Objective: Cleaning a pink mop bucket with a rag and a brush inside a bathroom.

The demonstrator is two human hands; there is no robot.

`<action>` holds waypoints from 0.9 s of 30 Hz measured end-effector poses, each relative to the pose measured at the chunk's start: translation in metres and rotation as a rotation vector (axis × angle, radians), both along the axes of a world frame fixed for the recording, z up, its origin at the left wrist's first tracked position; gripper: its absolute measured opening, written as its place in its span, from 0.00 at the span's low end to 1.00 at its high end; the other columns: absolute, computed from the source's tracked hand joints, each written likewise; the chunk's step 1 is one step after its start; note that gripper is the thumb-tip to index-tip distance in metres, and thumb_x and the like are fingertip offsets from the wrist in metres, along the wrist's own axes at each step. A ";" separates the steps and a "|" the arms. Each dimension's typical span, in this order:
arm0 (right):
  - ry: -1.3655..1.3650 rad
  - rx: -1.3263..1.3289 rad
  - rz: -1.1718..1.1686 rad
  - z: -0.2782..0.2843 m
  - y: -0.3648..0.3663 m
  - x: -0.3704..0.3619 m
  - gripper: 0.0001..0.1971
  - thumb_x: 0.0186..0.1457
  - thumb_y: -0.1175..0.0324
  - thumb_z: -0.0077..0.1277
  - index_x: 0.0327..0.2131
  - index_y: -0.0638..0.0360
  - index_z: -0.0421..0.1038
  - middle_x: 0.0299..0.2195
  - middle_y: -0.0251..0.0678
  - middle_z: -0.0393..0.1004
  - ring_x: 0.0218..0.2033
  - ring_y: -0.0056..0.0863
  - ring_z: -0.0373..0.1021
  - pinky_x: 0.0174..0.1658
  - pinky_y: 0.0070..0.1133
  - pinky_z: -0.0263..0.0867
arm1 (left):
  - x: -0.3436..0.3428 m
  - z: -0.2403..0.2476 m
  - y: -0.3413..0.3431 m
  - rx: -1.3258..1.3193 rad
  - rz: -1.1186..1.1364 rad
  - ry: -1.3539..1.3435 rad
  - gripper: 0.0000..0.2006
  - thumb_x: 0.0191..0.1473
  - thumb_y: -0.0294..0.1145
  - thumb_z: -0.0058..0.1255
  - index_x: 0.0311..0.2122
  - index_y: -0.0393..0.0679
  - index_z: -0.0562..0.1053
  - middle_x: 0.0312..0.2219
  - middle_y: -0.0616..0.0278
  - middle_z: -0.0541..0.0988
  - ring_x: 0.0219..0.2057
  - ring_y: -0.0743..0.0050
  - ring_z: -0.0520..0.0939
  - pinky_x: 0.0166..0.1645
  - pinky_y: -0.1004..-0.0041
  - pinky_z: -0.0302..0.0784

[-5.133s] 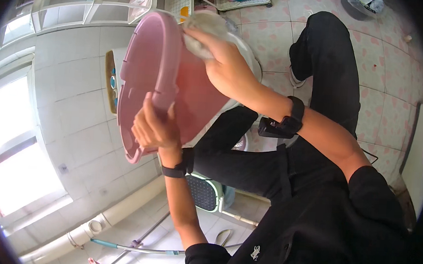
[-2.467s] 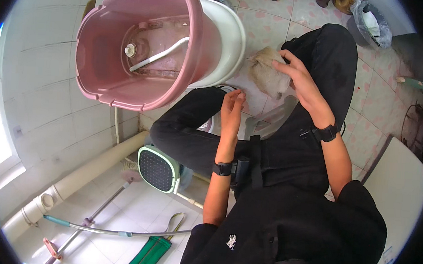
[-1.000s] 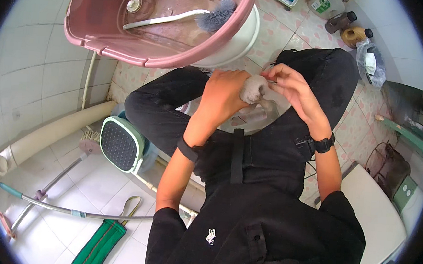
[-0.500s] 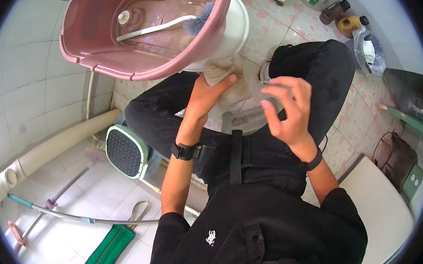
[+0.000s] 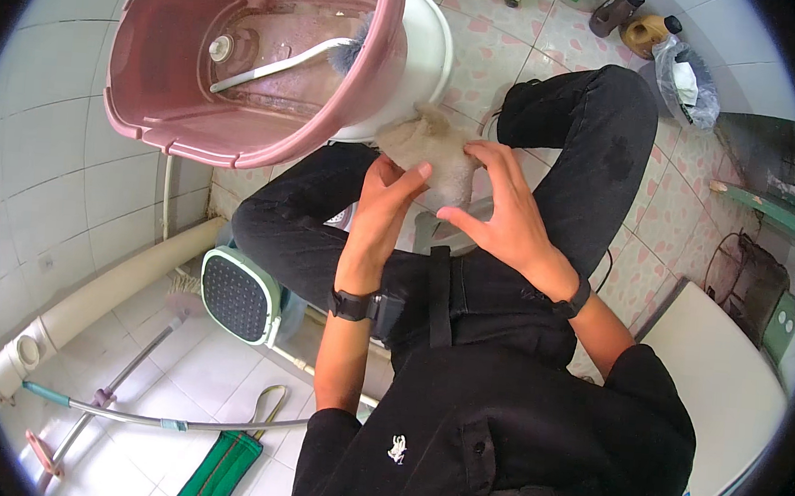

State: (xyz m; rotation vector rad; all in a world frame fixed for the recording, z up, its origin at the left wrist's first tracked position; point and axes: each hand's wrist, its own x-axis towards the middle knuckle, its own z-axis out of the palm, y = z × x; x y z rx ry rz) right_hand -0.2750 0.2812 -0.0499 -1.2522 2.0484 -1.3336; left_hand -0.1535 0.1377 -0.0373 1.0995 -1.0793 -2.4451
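Observation:
A beige cloth (image 5: 430, 149) is bunched up between my hands, above my spread knees and close to the pink basin's near right rim. My left hand (image 5: 385, 196) grips its left and lower side, with the thumb lying on top. At its right edge my right hand (image 5: 515, 221) curves around it, fingertips on the upper part and thumb at the lower end. Whether something lies inside the cloth's folds, I cannot tell.
The pink basin (image 5: 238, 152) rests on a white bucket (image 5: 427, 52) and holds a white-handled brush (image 5: 281, 67). A green-rimmed stool-like item (image 5: 240, 292) stands left of my knee. Dark and amber bottles and a bagged bin (image 5: 685, 88) stand far right. A pale board (image 5: 716, 372) lies right.
My right hand has moved left and down onto the cloth, which it was apart from before. The cloth is more spread out between both hands. The view has shifted slightly.

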 end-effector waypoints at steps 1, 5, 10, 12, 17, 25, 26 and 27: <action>-0.022 0.010 0.000 -0.001 -0.001 0.001 0.34 0.45 0.58 0.67 0.52 0.63 0.62 0.51 0.48 0.64 0.53 0.50 0.64 0.54 0.35 0.63 | 0.000 -0.002 0.001 -0.001 0.002 0.001 0.25 0.53 0.26 0.58 0.56 0.34 0.65 0.50 0.56 0.76 0.51 0.70 0.75 0.57 0.69 0.68; -0.080 0.006 -0.039 -0.010 -0.006 0.002 0.34 0.45 0.60 0.68 0.52 0.63 0.62 0.49 0.49 0.67 0.50 0.49 0.68 0.52 0.34 0.65 | -0.007 -0.005 0.012 -0.126 -0.015 -0.032 0.22 0.52 0.25 0.59 0.52 0.33 0.69 0.45 0.57 0.79 0.45 0.73 0.79 0.53 0.71 0.71; -0.336 0.014 -0.055 -0.019 -0.007 -0.014 0.25 0.48 0.66 0.66 0.47 0.66 0.67 0.38 0.43 0.77 0.40 0.33 0.75 0.45 0.25 0.68 | -0.017 -0.002 0.013 -0.246 -0.065 -0.043 0.21 0.52 0.26 0.60 0.51 0.32 0.70 0.41 0.58 0.81 0.41 0.75 0.80 0.48 0.74 0.74; -0.502 0.023 -0.045 -0.023 -0.008 -0.020 0.23 0.48 0.67 0.65 0.45 0.66 0.68 0.37 0.41 0.77 0.39 0.28 0.73 0.45 0.23 0.68 | -0.022 -0.011 0.006 -0.359 -0.042 -0.106 0.19 0.52 0.29 0.61 0.48 0.32 0.73 0.38 0.60 0.82 0.37 0.78 0.80 0.43 0.76 0.74; -0.795 0.111 0.006 -0.026 -0.011 -0.035 0.19 0.50 0.69 0.64 0.44 0.66 0.72 0.38 0.36 0.77 0.38 0.19 0.71 0.43 0.19 0.66 | -0.027 -0.021 -0.001 -0.485 -0.063 -0.222 0.18 0.52 0.34 0.62 0.45 0.34 0.76 0.34 0.61 0.82 0.31 0.81 0.78 0.37 0.78 0.71; -0.810 0.032 -0.062 -0.022 0.000 -0.053 0.18 0.51 0.69 0.61 0.45 0.67 0.74 0.38 0.33 0.78 0.38 0.17 0.71 0.39 0.18 0.67 | -0.023 -0.020 0.010 -0.779 -0.109 -0.569 0.21 0.51 0.38 0.64 0.45 0.34 0.73 0.24 0.64 0.76 0.28 0.79 0.75 0.34 0.79 0.68; -0.774 0.036 -0.065 -0.021 0.001 -0.055 0.17 0.51 0.69 0.61 0.44 0.67 0.74 0.37 0.33 0.78 0.37 0.17 0.72 0.39 0.18 0.67 | -0.022 -0.012 0.016 -0.898 -0.097 -0.546 0.23 0.50 0.38 0.65 0.46 0.35 0.72 0.26 0.61 0.76 0.31 0.74 0.76 0.36 0.76 0.69; -0.737 0.041 -0.069 -0.020 0.002 -0.057 0.17 0.51 0.69 0.60 0.43 0.68 0.74 0.35 0.33 0.78 0.35 0.17 0.72 0.39 0.18 0.67 | -0.022 -0.007 0.020 -1.016 -0.083 -0.520 0.24 0.48 0.39 0.66 0.46 0.36 0.71 0.28 0.59 0.75 0.34 0.68 0.77 0.39 0.73 0.71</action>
